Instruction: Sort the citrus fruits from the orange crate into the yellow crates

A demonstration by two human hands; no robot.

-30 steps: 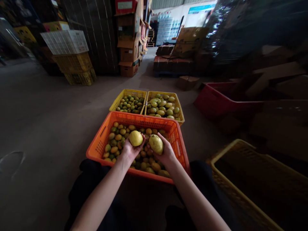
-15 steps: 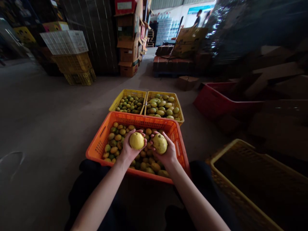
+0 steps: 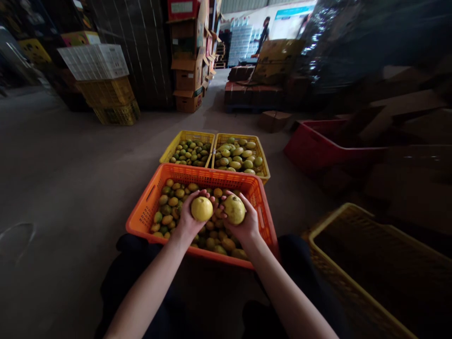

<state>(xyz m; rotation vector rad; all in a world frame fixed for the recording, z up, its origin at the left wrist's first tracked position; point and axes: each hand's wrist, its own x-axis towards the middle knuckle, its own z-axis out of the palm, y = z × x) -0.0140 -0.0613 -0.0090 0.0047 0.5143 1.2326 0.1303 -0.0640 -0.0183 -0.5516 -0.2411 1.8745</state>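
Note:
Over an orange crate (image 3: pixel 144 214) of small green and orange-yellow fruits (image 3: pixel 173 202), I hold one larger fruit in each hand. My left hand (image 3: pixel 188 217) cups a round yellow fruit (image 3: pixel 202 209) from below and behind, its fingers curled round it. My right hand (image 3: pixel 250 223) is wrapped round a greener, speckled yellow fruit (image 3: pixel 234 210). The two fruits are a small gap apart. Directly beyond the orange crate stand two yellow crates, the left one (image 3: pixel 170 147) with small green fruits and the right one (image 3: pixel 264 162) with larger, longer yellow-green fruits.
A yellow crate (image 3: pixel 339 212) lies at my right, with a red bin (image 3: pixel 310 146) beyond it. Stacked crates (image 3: pixel 106 89) stand at the back left, cardboard boxes (image 3: pixel 187 80) at the back centre. A person (image 3: pixel 263 34) is far off near bottled water.
The yellow fruit in my left hand has turned and shifted slightly right and down. My right hand has barely moved. The distant person has moved left.

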